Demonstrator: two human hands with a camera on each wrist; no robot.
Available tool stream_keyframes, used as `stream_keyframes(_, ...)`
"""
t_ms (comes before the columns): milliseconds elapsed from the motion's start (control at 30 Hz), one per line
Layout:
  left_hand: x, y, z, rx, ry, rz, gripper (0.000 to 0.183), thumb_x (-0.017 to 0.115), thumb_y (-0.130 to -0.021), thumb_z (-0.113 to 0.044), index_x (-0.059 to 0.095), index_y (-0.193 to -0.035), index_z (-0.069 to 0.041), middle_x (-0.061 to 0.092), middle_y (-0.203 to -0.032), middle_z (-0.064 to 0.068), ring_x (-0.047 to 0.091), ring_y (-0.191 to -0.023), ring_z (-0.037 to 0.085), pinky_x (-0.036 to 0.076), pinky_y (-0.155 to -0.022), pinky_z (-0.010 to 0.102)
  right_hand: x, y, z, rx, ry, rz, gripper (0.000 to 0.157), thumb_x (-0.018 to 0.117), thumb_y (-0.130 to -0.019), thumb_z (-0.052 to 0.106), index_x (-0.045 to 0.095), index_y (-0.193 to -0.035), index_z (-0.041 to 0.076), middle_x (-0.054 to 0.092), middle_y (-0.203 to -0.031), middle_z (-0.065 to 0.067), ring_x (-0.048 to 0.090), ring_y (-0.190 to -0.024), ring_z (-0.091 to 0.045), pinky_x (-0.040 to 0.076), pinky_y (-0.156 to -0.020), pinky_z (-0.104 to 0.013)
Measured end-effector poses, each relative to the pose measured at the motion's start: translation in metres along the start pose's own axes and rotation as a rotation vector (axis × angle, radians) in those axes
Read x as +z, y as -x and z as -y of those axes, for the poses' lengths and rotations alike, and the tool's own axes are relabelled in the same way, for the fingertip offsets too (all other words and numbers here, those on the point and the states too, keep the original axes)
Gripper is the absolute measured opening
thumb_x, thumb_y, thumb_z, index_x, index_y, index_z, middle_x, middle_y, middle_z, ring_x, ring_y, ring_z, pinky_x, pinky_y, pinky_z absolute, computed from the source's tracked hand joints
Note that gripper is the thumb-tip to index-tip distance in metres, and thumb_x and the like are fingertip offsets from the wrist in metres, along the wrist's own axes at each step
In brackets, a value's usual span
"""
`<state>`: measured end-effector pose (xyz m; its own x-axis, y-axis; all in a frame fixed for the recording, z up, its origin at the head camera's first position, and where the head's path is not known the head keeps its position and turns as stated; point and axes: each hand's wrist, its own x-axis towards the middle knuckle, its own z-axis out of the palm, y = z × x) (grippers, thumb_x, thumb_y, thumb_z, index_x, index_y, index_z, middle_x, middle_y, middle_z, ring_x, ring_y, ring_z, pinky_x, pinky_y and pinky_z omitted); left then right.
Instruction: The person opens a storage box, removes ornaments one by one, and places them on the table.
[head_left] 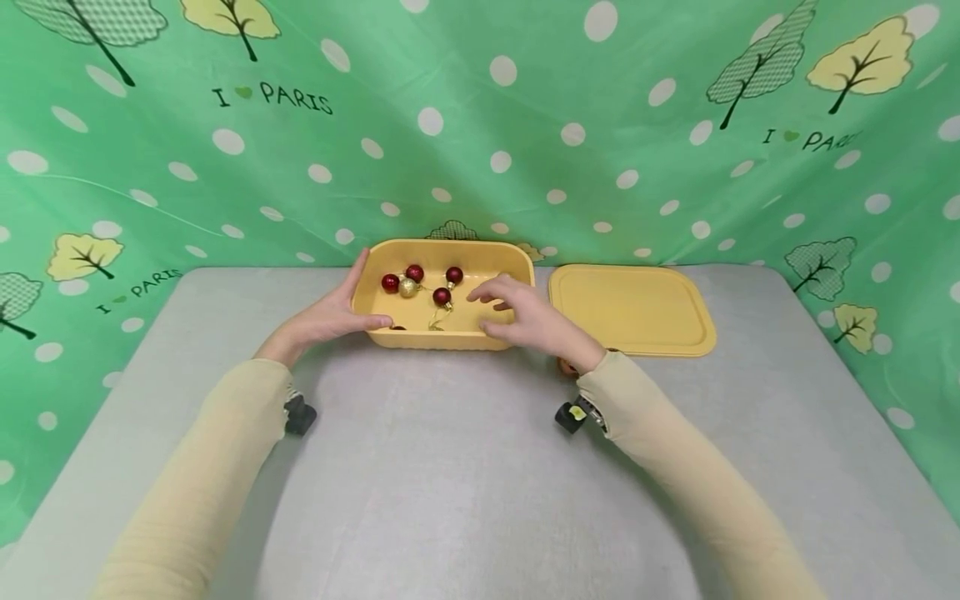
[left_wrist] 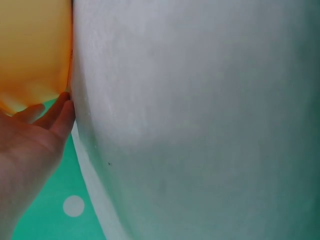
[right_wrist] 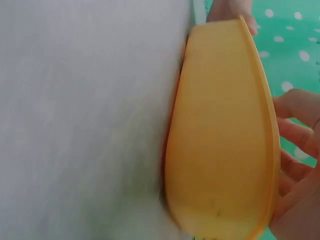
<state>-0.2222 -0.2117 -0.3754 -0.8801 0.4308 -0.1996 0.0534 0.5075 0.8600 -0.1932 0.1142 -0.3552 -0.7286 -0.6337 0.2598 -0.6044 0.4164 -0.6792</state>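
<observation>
A green curtain (head_left: 502, 71) with white dots, trees and the words "I PARIS" stands behind a grey table (head_left: 450, 458); at the far edge of this table, near the middle, is a yellow container (head_left: 442, 340), and just beside it, on the right, lies its flat yellow lid (head_left: 633, 308); inside the container, mostly toward the left, there are four dark red balls (head_left: 442, 297) and one gold ball (head_left: 407, 287); the left hand (head_left: 330, 317) holds the left end of the container, with the thumb at the near rim and the fingers along the outer wall; the right hand (head_left: 528, 317) is above the right part of the container, open, with its fingers parted and slightly bent; a brownish thing (head_left: 567, 367) near the right wrist is partly hidden, so I cannot tell what it is
</observation>
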Motion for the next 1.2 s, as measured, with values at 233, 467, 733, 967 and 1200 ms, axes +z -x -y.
stream_keyframes(233,0.000,0.002,-0.001,0.009,0.015,0.000,0.120,0.076,-0.083,-0.020,-0.023,-0.150,-0.030,-0.021,-0.157,0.013,-0.003,-0.144,0.037,0.003,-0.115,0.051,0.012,-0.022,0.010,0.079,-0.023,0.134,0.035,0.063,-0.090,0.002,0.058,-0.123,-0.005,0.057,-0.125,-0.018,0.057,-0.111,-0.034,0.051,-0.090,-0.037)
stream_keyframes(467,0.000,0.004,0.000,0.009,0.016,-0.002,0.120,0.076,-0.083,-0.021,-0.022,-0.151,-0.029,-0.019,-0.158,0.013,-0.001,-0.144,0.038,0.004,-0.114,0.051,0.021,-0.040,0.008,0.146,-0.114,0.235,0.039,0.062,-0.091,0.005,0.056,-0.128,-0.004,0.058,-0.127,-0.016,0.060,-0.108,-0.027,0.047,-0.094,-0.034)
stream_keyframes(733,0.001,0.002,0.000,0.024,0.002,-0.011,0.119,0.076,-0.083,-0.022,-0.022,-0.151,-0.029,-0.018,-0.158,0.011,0.001,-0.144,0.036,0.006,-0.115,0.050,0.032,-0.054,-0.001,0.219,-0.219,0.354,0.032,0.059,-0.094,0.005,0.060,-0.125,-0.004,0.065,-0.114,-0.013,0.060,-0.106,-0.019,0.047,-0.090,-0.025)
stream_keyframes(967,0.000,0.000,0.000,0.038,-0.009,-0.017,0.119,0.076,-0.082,-0.021,-0.021,-0.152,-0.025,-0.017,-0.159,0.010,0.004,-0.144,0.035,0.008,-0.115,0.047,0.030,-0.056,-0.005,0.282,-0.282,0.450,0.033,0.053,-0.097,0.008,0.061,-0.129,0.002,0.063,-0.124,-0.008,0.055,-0.116,-0.015,0.041,-0.098,-0.025)
stream_keyframes(1200,0.000,0.000,0.002,0.041,0.007,-0.014,0.120,0.076,-0.082,-0.020,-0.021,-0.152,-0.024,-0.017,-0.159,0.012,0.006,-0.144,0.036,0.009,-0.115,0.048,0.030,-0.056,-0.007,0.268,-0.357,0.436,0.031,0.055,-0.095,0.005,0.064,-0.125,0.001,0.064,-0.121,-0.007,0.054,-0.113,-0.014,0.042,-0.097,-0.025)
